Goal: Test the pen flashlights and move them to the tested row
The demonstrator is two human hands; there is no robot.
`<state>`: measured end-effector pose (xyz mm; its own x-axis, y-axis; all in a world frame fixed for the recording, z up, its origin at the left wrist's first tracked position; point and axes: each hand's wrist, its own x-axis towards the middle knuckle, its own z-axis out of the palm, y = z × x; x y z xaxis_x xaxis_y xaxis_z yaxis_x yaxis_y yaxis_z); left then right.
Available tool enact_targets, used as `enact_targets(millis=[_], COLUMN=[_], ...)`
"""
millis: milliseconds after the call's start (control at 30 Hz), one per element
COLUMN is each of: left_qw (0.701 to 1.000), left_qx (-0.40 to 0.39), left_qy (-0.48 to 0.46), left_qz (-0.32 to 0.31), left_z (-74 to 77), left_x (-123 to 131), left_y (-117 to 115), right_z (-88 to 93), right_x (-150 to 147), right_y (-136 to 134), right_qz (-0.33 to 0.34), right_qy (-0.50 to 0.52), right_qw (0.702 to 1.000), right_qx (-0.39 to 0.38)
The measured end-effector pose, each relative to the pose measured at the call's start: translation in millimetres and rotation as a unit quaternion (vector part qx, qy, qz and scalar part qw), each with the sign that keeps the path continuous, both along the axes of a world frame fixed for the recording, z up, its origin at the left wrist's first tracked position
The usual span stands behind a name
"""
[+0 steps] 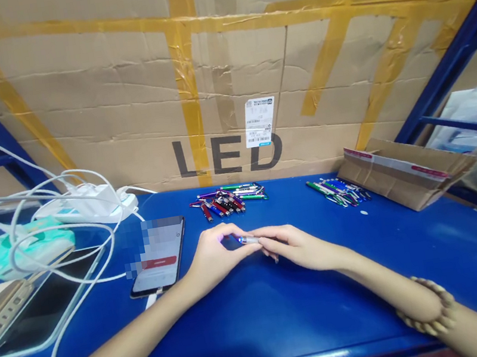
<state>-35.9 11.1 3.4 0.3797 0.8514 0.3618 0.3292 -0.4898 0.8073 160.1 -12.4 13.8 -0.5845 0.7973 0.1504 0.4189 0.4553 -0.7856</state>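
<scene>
Both my hands meet at the middle of the blue table (287,315). My left hand (214,256) is curled, its fingertips closed round one end of a small silver pen light (248,239) whose tip glows blue. My right hand (297,246) pinches the other end of the same light, fingers pressed together. A pile of red, blue and green pen lights (228,200) lies just beyond my hands. A second pile of pen lights (339,191) lies further right.
A phone (160,256) with a lit screen lies left of my hands. At far left are a second phone (42,309), white cables (73,253), a power strip (89,205) and a teal packet (27,248). An open cardboard box (405,173) sits at right. A large taped carton (223,84) walls the back.
</scene>
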Motion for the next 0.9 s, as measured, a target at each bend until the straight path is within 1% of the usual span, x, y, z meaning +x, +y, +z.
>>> enact_targets(millis=[67,133,200,267,300,367,500,633,700,767,833,900], left_qw=[1.000,1.000,0.999,0.992,0.986,0.976,0.963,0.952,0.952,0.958,0.961,0.964], left_qx=[0.002,-0.005,-0.021,-0.023,-0.013,0.016,0.051,0.108,0.114,0.089,0.052,0.023], left_qy=[0.017,0.017,-0.023,-0.096,-0.128,-0.170,-0.218,-0.262,-0.257,-0.230,-0.198,-0.173], left_qz=[0.020,0.018,-0.022,-0.084,-0.108,-0.134,-0.147,-0.119,-0.121,-0.149,-0.184,-0.202], left_z=[-0.7,0.6,2.2,2.7,2.4,1.0,1.8,8.5,9.9,7.6,1.5,-6.0], left_x=[0.6,-0.2,-3.1,-7.4,-9.7,-13.0,-14.0,-14.6,-16.2,-17.6,-18.3,-18.3], left_y=[-0.9,-2.0,-2.0,0.1,1.9,5.6,7.3,4.1,4.6,6.8,9.2,10.7], right_z=[1.4,3.6,5.0,5.1,4.8,4.5,7.3,10.0,9.4,8.0,6.6,5.4], right_x=[-1.6,-2.2,-2.1,-1.8,-1.7,-1.9,-4.0,-5.9,-6.4,-7.0,-7.8,-8.4], right_y=[-2.4,-4.5,-6.3,-8.1,-9.1,-11.6,-16.5,-17.9,-17.6,-17.5,-17.8,-18.8], right_qz=[0.005,0.008,0.004,0.002,0.003,0.008,0.030,0.037,0.037,0.033,0.029,0.026], right_qy=[-0.013,-0.017,-0.027,-0.052,-0.065,-0.082,-0.095,-0.094,-0.099,-0.112,-0.126,-0.135], right_qw=[1.000,1.000,1.000,0.998,0.998,0.996,0.995,0.995,0.994,0.993,0.991,0.990], right_qx=[0.007,0.003,-0.010,-0.022,-0.025,-0.025,-0.027,-0.017,-0.002,0.017,0.032,0.043])
